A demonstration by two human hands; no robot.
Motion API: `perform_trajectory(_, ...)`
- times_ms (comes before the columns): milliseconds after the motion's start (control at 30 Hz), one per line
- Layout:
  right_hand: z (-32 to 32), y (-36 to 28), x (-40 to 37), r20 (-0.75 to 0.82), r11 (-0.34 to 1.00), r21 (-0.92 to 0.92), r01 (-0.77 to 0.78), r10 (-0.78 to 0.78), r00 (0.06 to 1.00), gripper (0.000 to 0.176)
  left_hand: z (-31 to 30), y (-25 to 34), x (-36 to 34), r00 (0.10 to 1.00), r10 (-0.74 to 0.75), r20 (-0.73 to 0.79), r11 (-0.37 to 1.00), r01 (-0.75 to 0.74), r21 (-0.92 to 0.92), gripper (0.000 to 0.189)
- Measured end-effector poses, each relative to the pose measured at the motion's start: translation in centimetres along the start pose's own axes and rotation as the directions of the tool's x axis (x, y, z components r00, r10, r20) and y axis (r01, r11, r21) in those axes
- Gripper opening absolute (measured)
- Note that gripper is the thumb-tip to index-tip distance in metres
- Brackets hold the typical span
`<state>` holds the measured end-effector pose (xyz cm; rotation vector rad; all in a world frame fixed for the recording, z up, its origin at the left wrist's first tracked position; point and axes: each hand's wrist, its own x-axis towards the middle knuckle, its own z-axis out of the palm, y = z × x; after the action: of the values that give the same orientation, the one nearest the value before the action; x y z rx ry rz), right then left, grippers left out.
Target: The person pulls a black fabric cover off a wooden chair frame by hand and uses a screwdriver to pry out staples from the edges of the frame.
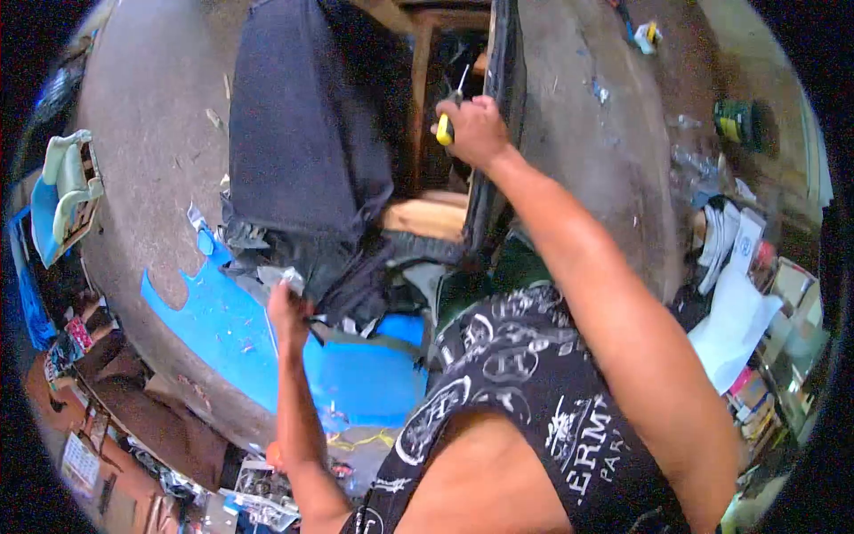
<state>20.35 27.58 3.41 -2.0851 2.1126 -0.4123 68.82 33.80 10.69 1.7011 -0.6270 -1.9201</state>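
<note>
My right hand (478,132) is closed around a screwdriver (445,130) with a yellow and black handle, its thin metal shaft pointing up and away from me. It is held over the open side of a piece of furniture, where a bare wooden frame (425,217) shows inside. Black fabric (298,133) covers the furniture's left part and hangs in loose folds at the near end. My left hand (289,309) is at the lower left of those folds, beside a crumpled greyish scrap (290,279); its fingers are blurred.
A blue sheet (218,334) with small debris lies on the floor under the near end. At far left stands a pale green and blue chair (67,196). A dark green can (738,123) and white cloth (734,334) are among clutter to the right.
</note>
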Motion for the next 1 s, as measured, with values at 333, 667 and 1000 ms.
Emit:
perform_trajectory(333,-1.1,-0.5,0.4,0.067,1.0,-0.006,-0.02,0.021,0.998,0.032,19.5,-2.8,0.3,0.772,0.578,0.264,-0.013,-0.315,0.949,0.09)
perform_trajectory(667,-2.1,-1.5,1.3,0.149,0.998,0.039,-0.046,0.04,0.988,0.032,15.8,-1.5,1.7,0.599,0.717,0.357,0.313,-0.734,0.603,0.031)
perform_trajectory(1000,-0.7,-1.6,1.4,0.124,0.998,-0.059,0.004,0.004,0.992,0.031,15.7,-8.9,4.8,0.955,0.093,-0.281,0.886,-0.208,-0.413,0.033)
